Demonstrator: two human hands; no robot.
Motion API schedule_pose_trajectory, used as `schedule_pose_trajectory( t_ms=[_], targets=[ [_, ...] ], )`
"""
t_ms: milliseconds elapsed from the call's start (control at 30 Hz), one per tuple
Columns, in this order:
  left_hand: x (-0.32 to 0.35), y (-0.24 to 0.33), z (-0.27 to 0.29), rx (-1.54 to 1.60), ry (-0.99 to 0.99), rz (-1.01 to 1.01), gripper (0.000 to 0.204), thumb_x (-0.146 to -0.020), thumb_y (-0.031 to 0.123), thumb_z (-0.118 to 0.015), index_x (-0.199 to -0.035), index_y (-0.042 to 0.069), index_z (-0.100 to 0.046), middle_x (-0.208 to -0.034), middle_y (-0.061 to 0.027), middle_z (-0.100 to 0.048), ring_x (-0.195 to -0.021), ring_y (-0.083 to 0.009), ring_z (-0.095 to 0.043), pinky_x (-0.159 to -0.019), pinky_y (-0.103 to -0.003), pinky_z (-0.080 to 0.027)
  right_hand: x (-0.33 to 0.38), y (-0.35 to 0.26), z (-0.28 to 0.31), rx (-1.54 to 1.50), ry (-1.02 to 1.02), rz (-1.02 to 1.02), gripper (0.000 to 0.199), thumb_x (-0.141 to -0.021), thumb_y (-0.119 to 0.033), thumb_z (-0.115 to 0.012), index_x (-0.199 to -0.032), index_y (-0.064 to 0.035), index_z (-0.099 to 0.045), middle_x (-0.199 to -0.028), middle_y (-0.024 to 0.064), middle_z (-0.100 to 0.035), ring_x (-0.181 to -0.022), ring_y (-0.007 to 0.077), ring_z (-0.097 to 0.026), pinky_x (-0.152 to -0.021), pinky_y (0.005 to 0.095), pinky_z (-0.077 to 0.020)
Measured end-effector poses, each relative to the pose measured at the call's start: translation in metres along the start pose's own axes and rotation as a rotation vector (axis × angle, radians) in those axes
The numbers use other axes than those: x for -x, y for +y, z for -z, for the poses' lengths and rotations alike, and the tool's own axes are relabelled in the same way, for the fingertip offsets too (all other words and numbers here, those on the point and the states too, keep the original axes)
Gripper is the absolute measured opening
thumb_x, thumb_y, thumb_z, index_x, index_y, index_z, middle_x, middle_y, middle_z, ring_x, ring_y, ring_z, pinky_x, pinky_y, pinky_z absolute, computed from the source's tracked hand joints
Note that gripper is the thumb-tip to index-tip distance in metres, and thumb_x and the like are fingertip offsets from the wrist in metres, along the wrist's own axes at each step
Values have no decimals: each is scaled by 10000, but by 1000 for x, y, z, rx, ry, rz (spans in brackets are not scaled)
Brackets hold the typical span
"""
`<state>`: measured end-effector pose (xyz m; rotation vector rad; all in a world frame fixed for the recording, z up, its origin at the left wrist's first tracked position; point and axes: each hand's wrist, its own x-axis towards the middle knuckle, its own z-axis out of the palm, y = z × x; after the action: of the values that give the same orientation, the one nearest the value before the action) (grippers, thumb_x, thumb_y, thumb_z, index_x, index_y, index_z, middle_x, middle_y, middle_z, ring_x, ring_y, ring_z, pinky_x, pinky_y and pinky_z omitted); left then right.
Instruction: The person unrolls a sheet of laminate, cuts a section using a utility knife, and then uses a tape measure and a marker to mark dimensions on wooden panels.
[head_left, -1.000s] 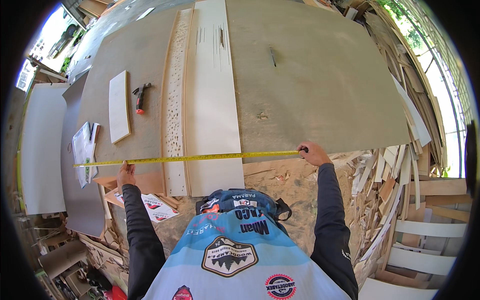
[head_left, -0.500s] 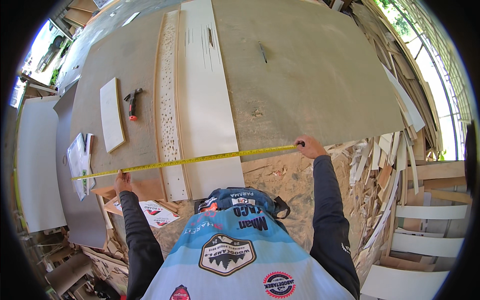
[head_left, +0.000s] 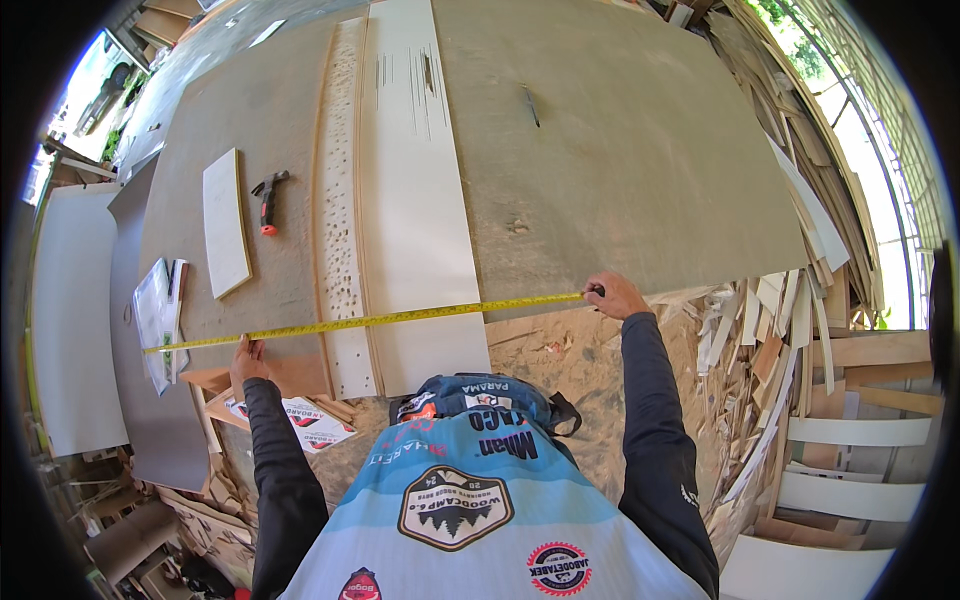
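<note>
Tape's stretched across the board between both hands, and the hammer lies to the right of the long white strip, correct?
Not quite. The tape does run between the left hand and right hand, but the head view shows the hammer left of the white strip, beside a small white panel.

Long dark sleeves on both arms, snug, reaching wrists; small pale mark near right elbow. Left hand (head_left: pixel 246 356) and right hand (head_left: pixel 612 295) bare, no gloves. Torso in light blue and white jersey with darker blue band. Chest carries dark shield-shaped badge with tree motif, round red-and-black badge lower right, small red-and-black badge lower left. Printed dark lettering across upper chest. Dark blue collar area with strap at neck.
</note>
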<state>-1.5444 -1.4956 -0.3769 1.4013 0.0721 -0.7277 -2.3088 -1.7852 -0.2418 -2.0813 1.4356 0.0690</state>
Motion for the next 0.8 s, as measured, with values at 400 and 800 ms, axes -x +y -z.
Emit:
schedule_pose_trajectory(
  t_ms=[400,800],
  targets=[
    [69,-16,-53,-446,359,-304,339,-908,122,-670,-1215,-7,-600,-1019,-110,-675,-859,-217,-678,-778,-304,-546,-7,5,-6,-30,-14,-40,214,-781,-270,-693,-897,-95,-735,-871,131,-709,-833,308,-673,-745,420,-517],
    [289,-61,-187,-1401,-522,-983,690,-860,243,-651,-1485,93,-399,-1513,-255,-301,-1411,-459,-271,-1120,-572,-265,-3,1,-7,-2,43,-58,217,-795,-263,-714,-896,-71,-722,-840,125,-682,-792,284,-651,-737,400,-507]
  ],
)
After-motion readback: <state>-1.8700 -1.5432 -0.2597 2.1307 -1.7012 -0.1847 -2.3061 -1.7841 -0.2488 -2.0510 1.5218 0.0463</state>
